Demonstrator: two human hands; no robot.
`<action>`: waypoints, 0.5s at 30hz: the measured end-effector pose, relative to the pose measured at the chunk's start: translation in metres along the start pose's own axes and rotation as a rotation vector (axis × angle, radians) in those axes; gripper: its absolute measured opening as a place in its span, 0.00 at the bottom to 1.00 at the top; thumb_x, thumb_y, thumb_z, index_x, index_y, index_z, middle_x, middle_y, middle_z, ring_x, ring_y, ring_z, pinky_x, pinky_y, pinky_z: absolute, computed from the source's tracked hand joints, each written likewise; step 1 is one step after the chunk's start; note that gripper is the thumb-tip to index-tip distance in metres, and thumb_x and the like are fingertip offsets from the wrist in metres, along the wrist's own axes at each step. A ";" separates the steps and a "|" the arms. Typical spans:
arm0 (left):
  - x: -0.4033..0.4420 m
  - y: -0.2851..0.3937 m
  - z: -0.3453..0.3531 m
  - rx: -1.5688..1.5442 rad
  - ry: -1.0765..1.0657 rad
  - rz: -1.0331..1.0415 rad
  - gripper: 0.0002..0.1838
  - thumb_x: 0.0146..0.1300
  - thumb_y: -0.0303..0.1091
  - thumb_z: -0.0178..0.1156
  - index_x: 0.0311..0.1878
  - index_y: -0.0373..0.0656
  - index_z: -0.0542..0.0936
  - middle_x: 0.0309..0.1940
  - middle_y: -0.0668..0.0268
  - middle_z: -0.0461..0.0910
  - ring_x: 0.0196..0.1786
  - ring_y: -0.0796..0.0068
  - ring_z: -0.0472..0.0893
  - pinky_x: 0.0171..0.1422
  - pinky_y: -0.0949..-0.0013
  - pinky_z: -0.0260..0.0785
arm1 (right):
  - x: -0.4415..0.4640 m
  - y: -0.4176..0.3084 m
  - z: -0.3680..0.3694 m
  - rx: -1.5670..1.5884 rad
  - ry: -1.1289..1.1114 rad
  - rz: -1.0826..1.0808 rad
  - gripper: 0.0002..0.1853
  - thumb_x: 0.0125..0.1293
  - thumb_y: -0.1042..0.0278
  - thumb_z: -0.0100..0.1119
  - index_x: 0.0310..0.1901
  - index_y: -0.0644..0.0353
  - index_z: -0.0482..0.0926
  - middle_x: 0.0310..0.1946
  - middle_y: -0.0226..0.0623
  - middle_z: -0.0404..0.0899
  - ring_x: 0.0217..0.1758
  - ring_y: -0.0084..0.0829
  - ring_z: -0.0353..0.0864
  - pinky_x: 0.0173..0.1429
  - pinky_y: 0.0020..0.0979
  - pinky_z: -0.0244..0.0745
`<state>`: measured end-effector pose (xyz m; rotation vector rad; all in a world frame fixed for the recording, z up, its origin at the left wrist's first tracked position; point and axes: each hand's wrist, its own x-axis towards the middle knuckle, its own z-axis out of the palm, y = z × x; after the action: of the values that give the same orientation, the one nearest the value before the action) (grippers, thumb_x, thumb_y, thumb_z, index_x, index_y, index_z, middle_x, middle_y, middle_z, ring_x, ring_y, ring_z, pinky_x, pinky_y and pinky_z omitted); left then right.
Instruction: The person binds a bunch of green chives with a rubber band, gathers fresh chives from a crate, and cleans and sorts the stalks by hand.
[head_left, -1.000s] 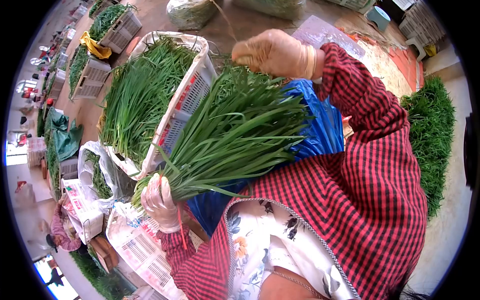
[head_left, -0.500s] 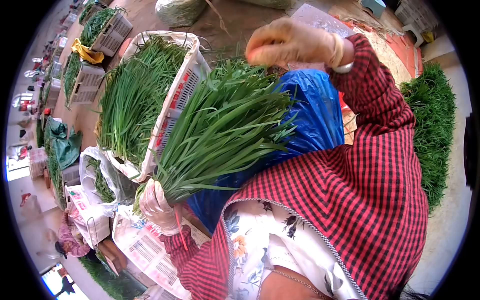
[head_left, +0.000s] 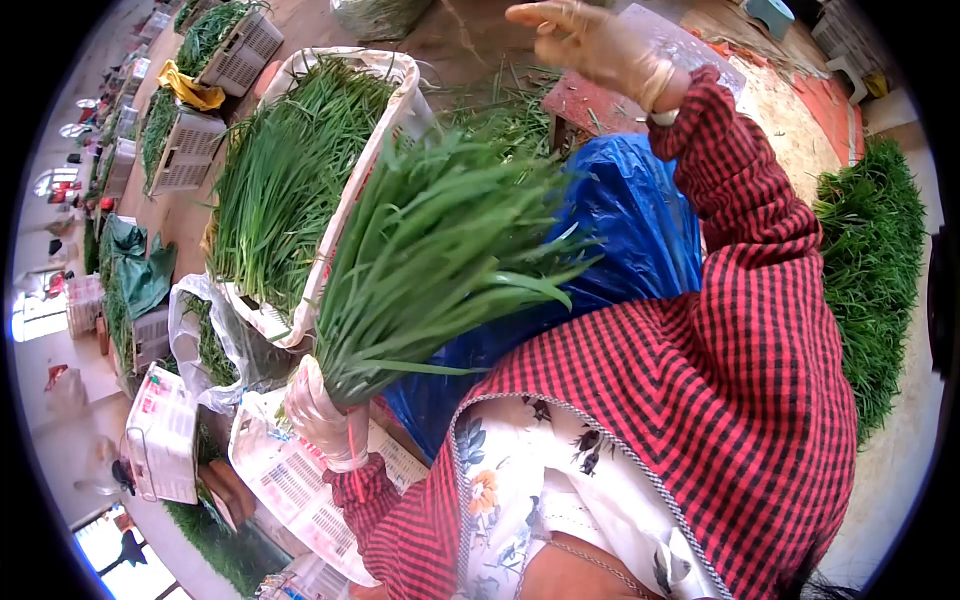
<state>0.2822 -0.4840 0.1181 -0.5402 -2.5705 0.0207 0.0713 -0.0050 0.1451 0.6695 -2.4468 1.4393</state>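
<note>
Left hand (head_left: 322,410) clenched round the base of the leafy bunch (head_left: 430,255), centre frame; right hand (head_left: 592,45) empty, fingers loosely spread, top centre-right; best hold firmly without crushing, so nothing slips.

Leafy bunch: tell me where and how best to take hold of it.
Take the leafy bunch by its narrow stem end, probably best from the picture's lower left, as the left grip does: it gathers tightly there but fans out loosely toward the upper right.

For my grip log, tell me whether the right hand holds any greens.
No, the right hand is raised empty, apart from the green bunch.
</note>
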 end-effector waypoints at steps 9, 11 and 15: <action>0.003 -0.024 -0.015 -1.251 -0.512 -0.772 0.47 0.39 0.38 0.78 0.63 0.36 0.66 0.53 0.61 0.77 0.53 0.70 0.77 0.60 0.66 0.68 | -0.022 0.001 0.059 -0.013 -0.585 0.265 0.28 0.64 0.59 0.59 0.60 0.68 0.69 0.56 0.50 0.75 0.60 0.39 0.75 0.64 0.34 0.68; -0.002 -0.028 -0.021 -1.322 -0.580 -0.837 0.47 0.39 0.37 0.79 0.64 0.37 0.65 0.53 0.62 0.76 0.54 0.70 0.76 0.61 0.66 0.67 | -0.025 -0.010 0.059 -0.040 -0.606 0.320 0.26 0.65 0.60 0.57 0.59 0.68 0.70 0.55 0.50 0.76 0.59 0.38 0.75 0.64 0.33 0.68; -0.010 -0.014 -0.019 -1.495 -0.727 -0.959 0.46 0.37 0.33 0.79 0.62 0.37 0.67 0.52 0.64 0.77 0.54 0.71 0.76 0.61 0.68 0.66 | -0.028 -0.009 0.042 0.071 -0.458 0.182 0.23 0.66 0.57 0.57 0.56 0.67 0.73 0.45 0.46 0.81 0.48 0.33 0.81 0.55 0.30 0.74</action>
<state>0.2939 -0.5025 0.1312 0.4331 -2.7156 -2.4616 0.1019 -0.0379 0.1200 0.8980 -2.8760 1.5915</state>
